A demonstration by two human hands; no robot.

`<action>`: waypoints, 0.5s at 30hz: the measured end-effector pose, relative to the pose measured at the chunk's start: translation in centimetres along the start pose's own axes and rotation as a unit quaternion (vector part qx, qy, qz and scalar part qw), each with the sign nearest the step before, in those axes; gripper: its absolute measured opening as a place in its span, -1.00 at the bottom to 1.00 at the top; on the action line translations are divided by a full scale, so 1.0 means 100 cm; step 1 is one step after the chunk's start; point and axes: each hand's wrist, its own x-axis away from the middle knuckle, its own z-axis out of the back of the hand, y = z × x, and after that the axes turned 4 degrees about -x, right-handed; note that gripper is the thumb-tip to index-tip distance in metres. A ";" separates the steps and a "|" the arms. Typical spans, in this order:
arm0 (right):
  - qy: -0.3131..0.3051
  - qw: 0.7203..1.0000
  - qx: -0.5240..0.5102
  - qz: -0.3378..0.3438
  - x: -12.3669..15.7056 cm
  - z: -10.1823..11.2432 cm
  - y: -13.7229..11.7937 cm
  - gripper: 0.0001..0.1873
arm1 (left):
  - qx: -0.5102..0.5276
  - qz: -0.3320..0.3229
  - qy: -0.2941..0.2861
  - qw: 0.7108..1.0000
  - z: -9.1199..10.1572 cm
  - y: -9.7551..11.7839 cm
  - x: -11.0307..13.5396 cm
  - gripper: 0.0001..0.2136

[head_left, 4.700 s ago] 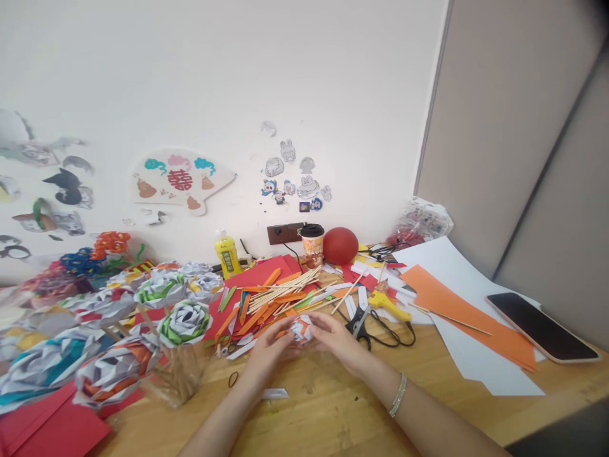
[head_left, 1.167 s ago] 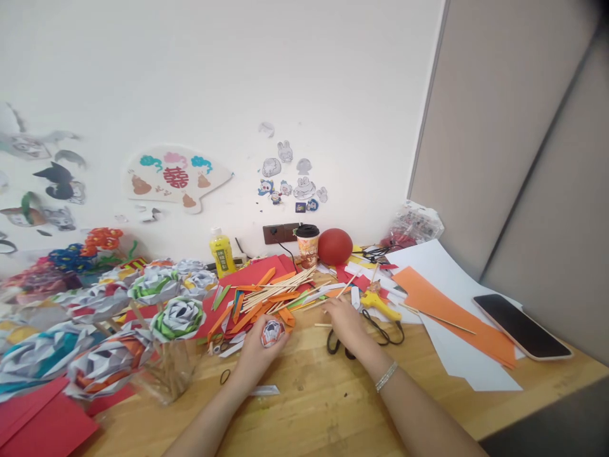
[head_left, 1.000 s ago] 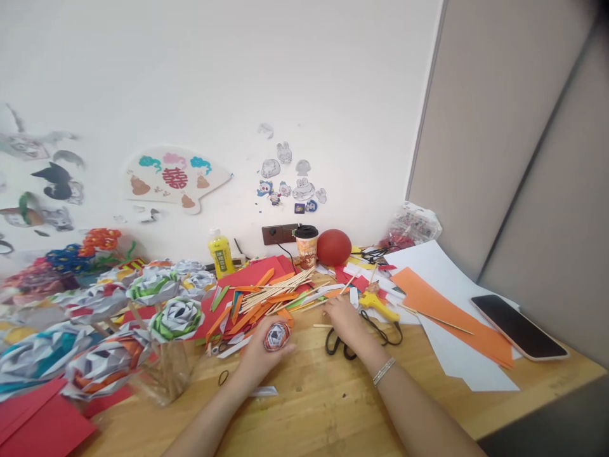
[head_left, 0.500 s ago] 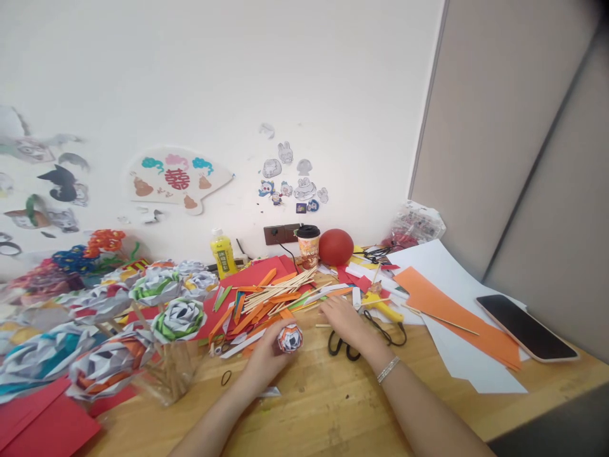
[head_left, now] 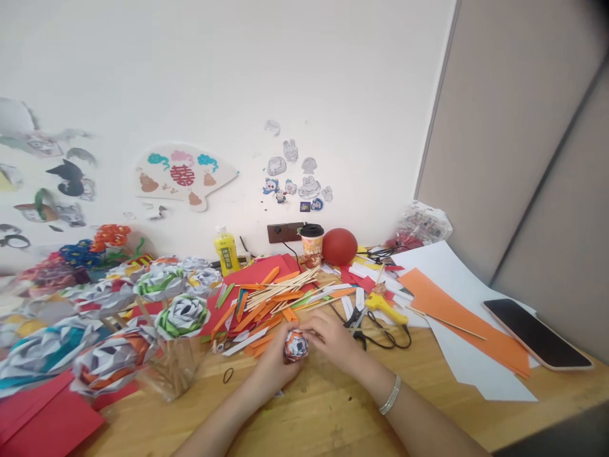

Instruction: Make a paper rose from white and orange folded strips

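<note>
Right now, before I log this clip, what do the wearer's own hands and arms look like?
The left hand and right hand wear no gloves, and no sleeves are in view. A shiny, silvery bracelet circles the right wrist; the left wrist shows nothing worn.

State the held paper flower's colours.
White and orange; the paper flower shows best in the head view.

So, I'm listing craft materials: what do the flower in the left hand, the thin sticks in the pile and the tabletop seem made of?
Flower: probably matte paper, judging by its crisp, overlapping white and orange layers. Thin sticks: wood or bamboo by their pale tan colour, seemingly uncoated; I can't tell which. Tabletop: wood or wood-look laminate, given its streaky grain, perhaps with a soft sheen.
</note>
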 end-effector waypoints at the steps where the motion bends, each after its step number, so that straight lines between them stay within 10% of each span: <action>1: -0.001 1.000 0.003 -0.001 0.000 -0.001 0.000 -0.83 | -0.010 -0.005 0.002 1.000 0.000 0.000 0.000 -0.58; 15: -0.030 0.996 0.081 0.017 0.004 -0.006 -0.002 -0.77 | -0.036 -0.042 -0.023 0.998 0.000 0.000 0.002 -0.62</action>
